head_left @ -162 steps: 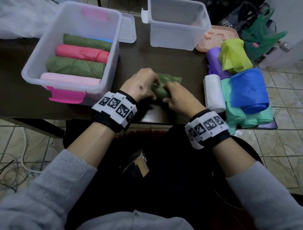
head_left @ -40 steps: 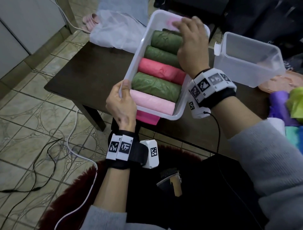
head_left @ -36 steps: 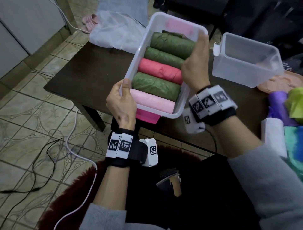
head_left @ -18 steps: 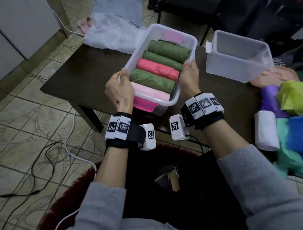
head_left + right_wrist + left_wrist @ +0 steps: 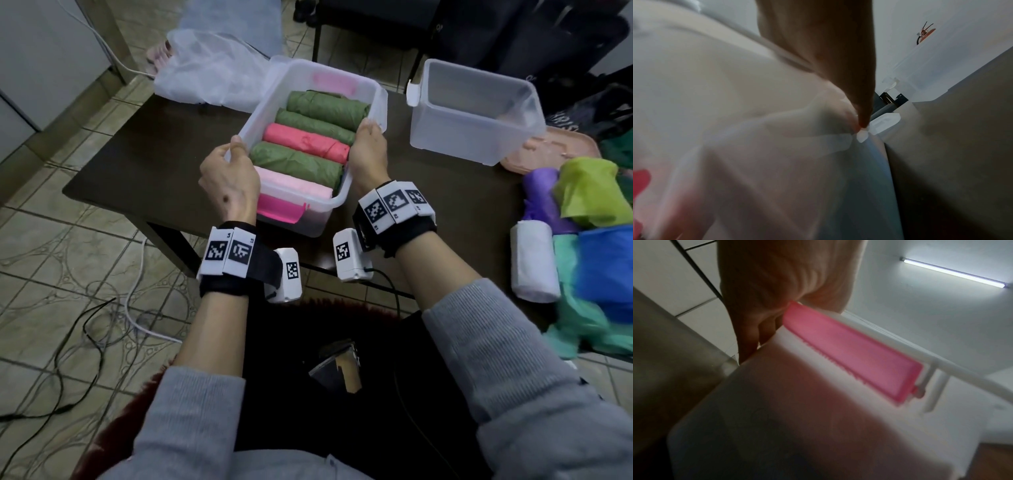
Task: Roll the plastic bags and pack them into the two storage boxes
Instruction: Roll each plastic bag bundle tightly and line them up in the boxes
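Note:
A clear storage box (image 5: pixel 343 197) with pink latches (image 5: pixel 279 209) holds several rolled bags side by side: two green rolls (image 5: pixel 325 108) at the far end, a coral one (image 5: pixel 305 142), another green one (image 5: pixel 296 162) and a pale pink one (image 5: pixel 291 183). My left hand (image 5: pixel 233 154) grips its left rim, thumb over the edge. My right hand (image 5: pixel 368 137) grips the right rim. In the left wrist view my left hand's fingers (image 5: pixel 756 331) curl under the rim beside the pink latch (image 5: pixel 849 350). The second box (image 5: pixel 476 113) stands empty at the right.
Loose bags lie at the table's right end: a white roll (image 5: pixel 532 260), blue (image 5: pixel 606 274), yellow-green (image 5: pixel 589 188), purple (image 5: pixel 541 195) and teal ones. A salmon lid (image 5: pixel 561 150) lies behind them. A white bag (image 5: pixel 212 68) sits at the far left corner. Cables cross the floor (image 5: pixel 85 325).
The green bag rolled on the table now lies in the box. My right hand left the far green roll and took the right rim. The box has levelled and shifted away from me.

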{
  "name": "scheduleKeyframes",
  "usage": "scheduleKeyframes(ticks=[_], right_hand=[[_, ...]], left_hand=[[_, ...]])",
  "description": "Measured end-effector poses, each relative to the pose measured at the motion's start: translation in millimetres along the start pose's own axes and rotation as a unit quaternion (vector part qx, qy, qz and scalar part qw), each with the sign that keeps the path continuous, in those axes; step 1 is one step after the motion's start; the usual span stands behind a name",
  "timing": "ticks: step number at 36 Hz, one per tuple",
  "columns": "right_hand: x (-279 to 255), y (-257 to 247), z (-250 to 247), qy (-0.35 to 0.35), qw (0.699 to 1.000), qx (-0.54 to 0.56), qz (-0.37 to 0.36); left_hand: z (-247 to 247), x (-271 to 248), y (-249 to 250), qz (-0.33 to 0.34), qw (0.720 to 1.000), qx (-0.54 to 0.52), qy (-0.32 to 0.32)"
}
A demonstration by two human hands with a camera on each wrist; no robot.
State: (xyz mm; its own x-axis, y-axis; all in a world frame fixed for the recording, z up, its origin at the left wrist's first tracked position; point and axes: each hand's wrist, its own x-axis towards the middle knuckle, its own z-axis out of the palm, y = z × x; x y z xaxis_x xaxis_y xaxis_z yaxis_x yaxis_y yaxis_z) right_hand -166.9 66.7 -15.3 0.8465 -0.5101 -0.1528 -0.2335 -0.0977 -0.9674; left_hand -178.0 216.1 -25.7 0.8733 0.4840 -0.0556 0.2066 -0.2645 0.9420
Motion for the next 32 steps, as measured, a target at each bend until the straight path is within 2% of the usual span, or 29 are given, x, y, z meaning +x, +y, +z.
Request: scheduleKeyframes(ticks=[5,7,10,13,14,16,19,22,26,29,32], right_hand=[[-5.1,15.1,-26.7,-0.04,0.998,-0.03,-0.031],[-4.2,28.0,-48.8,-0.028,0.996,-0.072,-0.048],[-5.8,43.6,-81.1,-0.003,0.99,-0.123,-0.07],[-8.6,56.2,-116.0,0.038,0.976,-0.189,-0.099],[-9.0,60.1,-127.9,0.06,0.968,-0.217,-0.111],[-7.1,70.1,-151.1,0.111,0.95,-0.266,-0.122],[-6.9,82.1,-184.9,0.182,0.917,-0.342,-0.092],[-10.0,92.1,-213.9,0.228,0.893,-0.386,-0.031],[-17.3,100.4,-238.4,0.262,0.86,-0.436,0.054],[-18.0,102.9,-248.5,0.234,0.849,-0.464,0.098],[-14.1,103.5,-253.2,0.192,0.836,-0.503,0.107]], left_hand=[[-3.9,0.1,3.7,0.044,0.997,0.059,-0.019],[-4.0,-0.3,6.0,0.112,0.986,0.125,-0.008],[0.1,-10.4,13.2,0.259,0.942,0.21,0.03],[20.8,-46.3,28.1,0.384,0.911,0.142,0.039],[30.8,-61.8,31.5,0.419,0.902,0.104,0.015],[53.4,-93.0,30.6,0.459,0.883,0.051,-0.084],[84.1,-129.8,15.2,0.443,0.857,0.108,-0.24],[107.4,-150.8,-10.9,0.379,0.834,0.214,-0.34],[124.5,-155.1,-41.2,0.367,0.798,0.298,-0.374],[129.1,-147.6,-56.5,0.381,0.775,0.359,-0.354],[128.6,-142.2,-67.6,0.376,0.76,0.397,-0.352]])
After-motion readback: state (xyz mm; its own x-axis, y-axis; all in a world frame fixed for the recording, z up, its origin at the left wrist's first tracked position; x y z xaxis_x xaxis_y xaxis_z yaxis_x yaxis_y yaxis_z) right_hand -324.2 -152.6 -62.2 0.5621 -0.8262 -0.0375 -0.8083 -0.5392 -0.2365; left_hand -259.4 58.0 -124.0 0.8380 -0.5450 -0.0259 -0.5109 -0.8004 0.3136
